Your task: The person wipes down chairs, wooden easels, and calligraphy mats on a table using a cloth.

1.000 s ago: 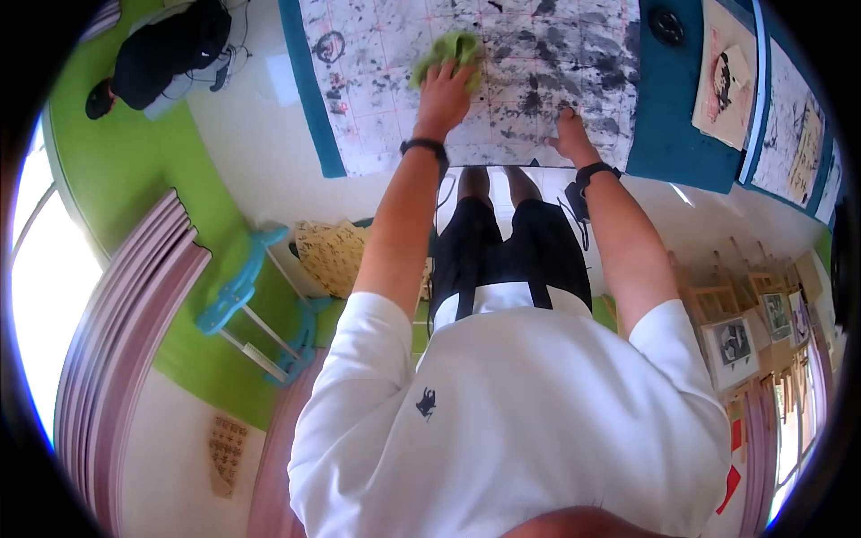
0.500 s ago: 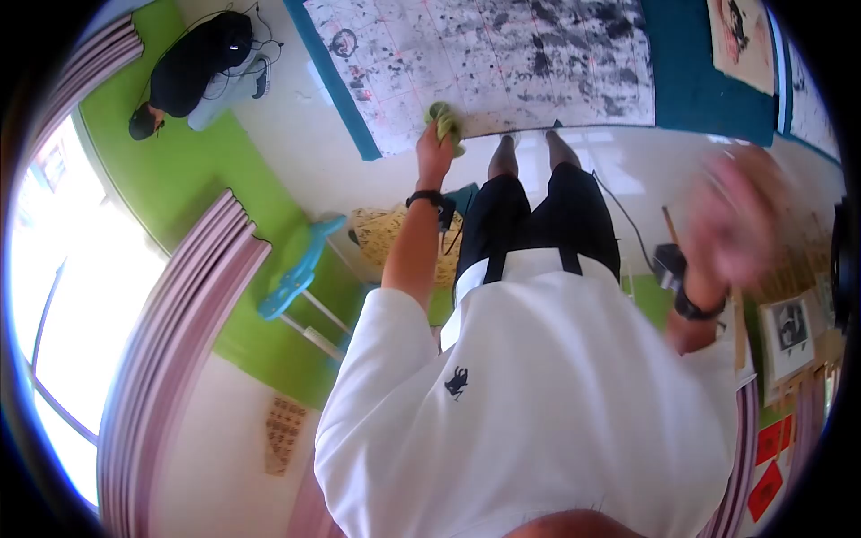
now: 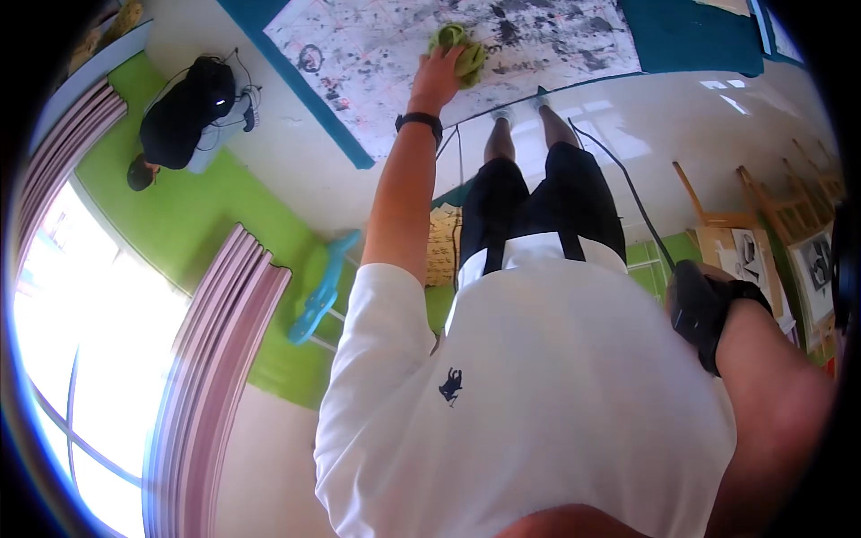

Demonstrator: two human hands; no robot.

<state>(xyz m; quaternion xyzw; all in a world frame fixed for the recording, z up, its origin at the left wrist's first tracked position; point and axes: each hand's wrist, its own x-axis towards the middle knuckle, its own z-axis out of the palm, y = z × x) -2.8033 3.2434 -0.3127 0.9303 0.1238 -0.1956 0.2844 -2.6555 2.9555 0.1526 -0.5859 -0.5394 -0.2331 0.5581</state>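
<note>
My left hand (image 3: pixel 437 79) is on a crumpled green cloth (image 3: pixel 468 65), its fingers closed over the near side. The cloth touches a white sheet (image 3: pixel 386 85) with red grid lines and black ink marks, near the sheet's front edge. Under the sheet is a teal table cover (image 3: pixel 691 38). At the right side of my body is my right hand (image 3: pixel 713 272), mostly behind a black device (image 3: pixel 700 314) with a cable; its fingers are hidden, and whether it grips the device is unclear.
At the upper left sits a person in black (image 3: pixel 179 121). A blue stool (image 3: pixel 316 305) stands left of my legs. A black cable (image 3: pixel 632 184) runs down on the right, beside wooden easels (image 3: pixel 717 215). Striped curtains (image 3: pixel 211 377) hang by the window at left.
The green cloth and my left hand have moved from the sheet's front edge farther onto it. My right hand has left the sheet and come back beside my body, near the black device.
</note>
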